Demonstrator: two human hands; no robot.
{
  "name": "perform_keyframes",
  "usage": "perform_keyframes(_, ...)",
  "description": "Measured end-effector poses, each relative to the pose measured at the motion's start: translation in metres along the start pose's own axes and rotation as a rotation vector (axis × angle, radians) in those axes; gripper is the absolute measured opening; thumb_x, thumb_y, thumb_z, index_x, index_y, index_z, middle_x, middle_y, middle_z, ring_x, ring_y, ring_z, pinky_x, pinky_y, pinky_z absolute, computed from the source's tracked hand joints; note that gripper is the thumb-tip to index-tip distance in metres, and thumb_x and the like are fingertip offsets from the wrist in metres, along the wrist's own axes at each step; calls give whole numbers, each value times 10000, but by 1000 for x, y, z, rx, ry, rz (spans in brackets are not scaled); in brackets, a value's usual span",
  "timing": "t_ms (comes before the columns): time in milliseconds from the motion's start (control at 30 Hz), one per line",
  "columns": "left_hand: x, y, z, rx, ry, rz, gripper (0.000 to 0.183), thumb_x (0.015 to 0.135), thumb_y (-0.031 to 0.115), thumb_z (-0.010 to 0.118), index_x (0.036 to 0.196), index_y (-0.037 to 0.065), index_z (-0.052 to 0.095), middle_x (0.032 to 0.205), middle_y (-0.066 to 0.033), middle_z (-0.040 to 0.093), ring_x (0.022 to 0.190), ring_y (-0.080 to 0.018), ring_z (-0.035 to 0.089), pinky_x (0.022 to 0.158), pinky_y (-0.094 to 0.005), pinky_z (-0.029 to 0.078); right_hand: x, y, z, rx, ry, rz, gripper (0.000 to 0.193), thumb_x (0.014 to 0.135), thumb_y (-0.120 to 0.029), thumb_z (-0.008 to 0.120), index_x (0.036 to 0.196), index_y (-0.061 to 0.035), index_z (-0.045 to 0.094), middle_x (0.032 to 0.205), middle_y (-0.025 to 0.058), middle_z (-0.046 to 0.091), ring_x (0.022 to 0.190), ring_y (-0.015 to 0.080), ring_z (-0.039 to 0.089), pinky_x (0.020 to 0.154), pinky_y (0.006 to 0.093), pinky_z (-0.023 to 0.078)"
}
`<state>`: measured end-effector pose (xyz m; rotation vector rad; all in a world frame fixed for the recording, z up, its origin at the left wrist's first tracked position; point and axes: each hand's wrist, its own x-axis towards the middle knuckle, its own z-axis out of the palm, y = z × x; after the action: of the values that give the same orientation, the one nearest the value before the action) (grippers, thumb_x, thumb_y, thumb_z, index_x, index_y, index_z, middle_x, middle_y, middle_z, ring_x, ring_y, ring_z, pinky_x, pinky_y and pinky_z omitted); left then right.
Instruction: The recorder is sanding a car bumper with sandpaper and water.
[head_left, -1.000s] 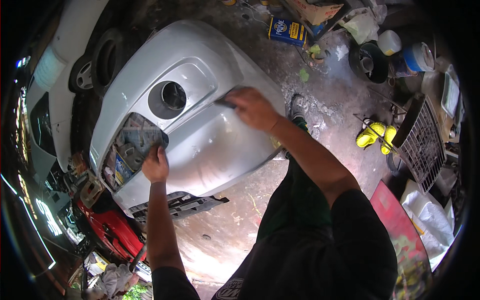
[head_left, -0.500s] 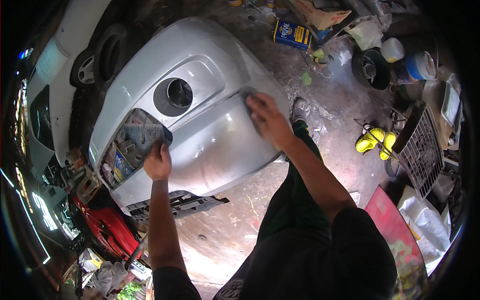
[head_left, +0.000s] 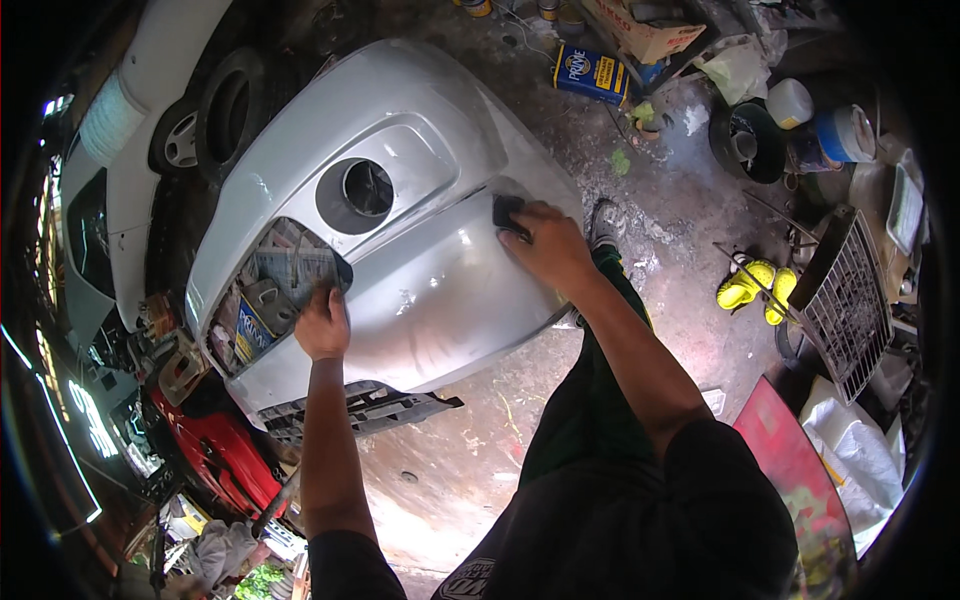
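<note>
The silver bumper (head_left: 420,300) apparently slants lengthwise toward upper right.

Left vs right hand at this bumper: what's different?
Place: left hand is at the edge of the large opening; right hand is over the silver bumper panel, higher in frame.
Load: right holds a small dark pad; no tool shows in left.
Pose: left's fingers point up-frame, right's up and left.
Shared: both ungloved.
</note>
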<state>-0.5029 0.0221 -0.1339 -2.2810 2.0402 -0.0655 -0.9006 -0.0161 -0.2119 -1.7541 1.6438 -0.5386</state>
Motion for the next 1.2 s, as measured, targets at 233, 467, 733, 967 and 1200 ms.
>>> perform_keyframes(233, 2, 0, 3, 22, -15, 2, 452, 986, 498, 445, 1115, 162, 718, 907, -196, 727, 792, -463, 683, 695, -567, 535, 1, 7, 1, 626, 190, 147, 191, 867, -133, 706, 1021, -40, 643, 1110, 153, 691, 892, 347, 683, 781, 420, 547)
perform_keyframes(467, 0, 2, 1, 9, 21, 5, 459, 996, 505, 424, 1086, 168, 722, 858, -209, 720, 765, -467, 681, 681, -573, 531, 0, 14, 10, 108, 21, -18, 172, 857, -127, 701, 975, -44, 607, 1057, 162, 647, 886, 379, 656, 746, 446, 537)
perform_keyframes(733, -1, 4, -1, -11, 25, 8, 461, 1003, 502, 414, 1056, 163, 721, 854, -205, 720, 761, -464, 682, 681, -573, 532, 22, 0, 8, 186, 225, -367, 213, 866, -115, 661, 1072, -62, 649, 1152, 93, 644, 1001, 313, 637, 875, 422, 534)
perform_keyframes(967, 1, 9, -2, 6, 32, 7, 459, 1001, 496, 421, 1068, 154, 720, 889, -200, 725, 783, -458, 687, 693, -564, 536, 35, -11, 32, 18, 51, -629, 343, 881, -116, 624, 1218, -82, 680, 1329, 53, 594, 1259, 247, 524, 1061, 425, 424)
perform_keyframes(1200, -1, 6, -5, -35, 14, -4, 453, 1002, 486, 432, 1099, 152, 722, 941, -189, 732, 820, -454, 689, 710, -555, 537, 40, -29, 39, -106, 62, -707, 305, 921, -204, 642, 1192, -83, 715, 1276, 64, 636, 1209, 251, 561, 1057, 413, 459)
